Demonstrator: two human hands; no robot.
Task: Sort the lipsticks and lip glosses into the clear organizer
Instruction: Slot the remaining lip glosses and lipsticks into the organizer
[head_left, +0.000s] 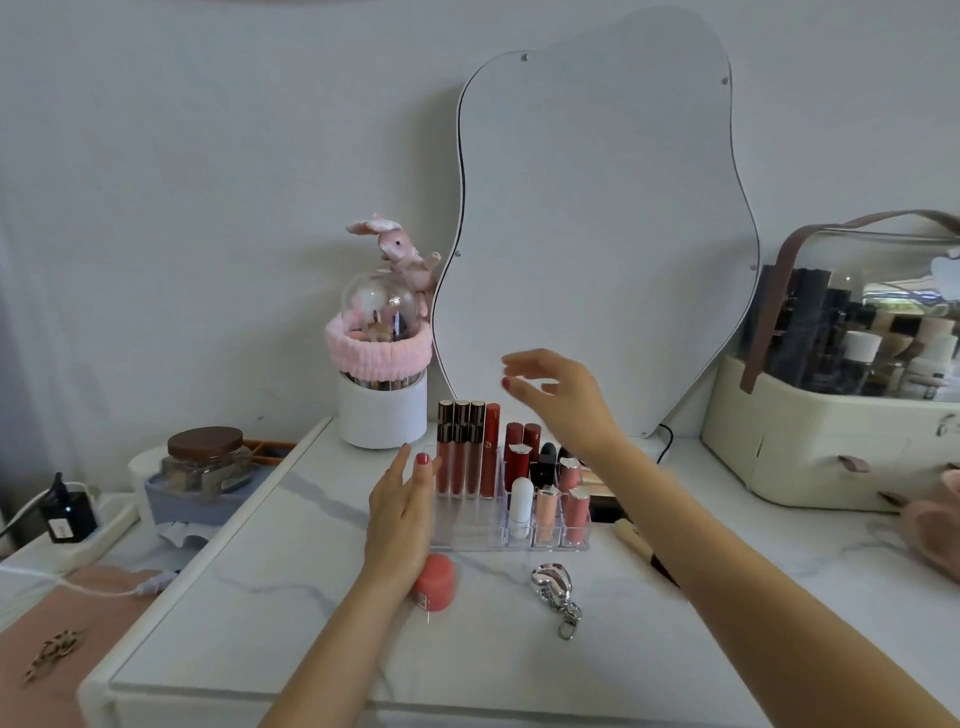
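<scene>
On the white marbled surface (270, 597), the clear organizer (470, 538) sat just past the middle, in front of the wavy mirror (597, 218). Its back row at 11 o'clock held four tall lip glosses (465, 452) standing upright side by side. To their right stood dark red lipsticks (522, 447), and the front cells at 1 o'clock held a white tube (521, 506) and pink tubes (561, 506), all upright. The front-left cells looked empty.

Your left hand (400, 514) lay flat beside the organizer's left wall, fingers straight and together, holding nothing; I could not tell whether it touched the plastic. Your right hand (556, 395) hung above the back of the organizer, fingers spread and loosely curled, that grip empty too. It was blurred, so finer detail was lost.

A round coral-pink case (436, 582) lay on the surface at 6 o'clock from the organizer, partly behind your left wrist. A silver keychain (556, 592) lay near it, toward 5 o'clock. A brush handle (636, 540) showed beside your right forearm.

At 10 o'clock stood a white pot (382, 415) with a glass dome (379, 306), a pink headband (379, 353) and a toy rabbit (400, 249). At 3 o'clock sat a cream cosmetics case (810, 457) with a clear lid. Off the surface's left edge stood a brown-lidded jar (205, 457).
</scene>
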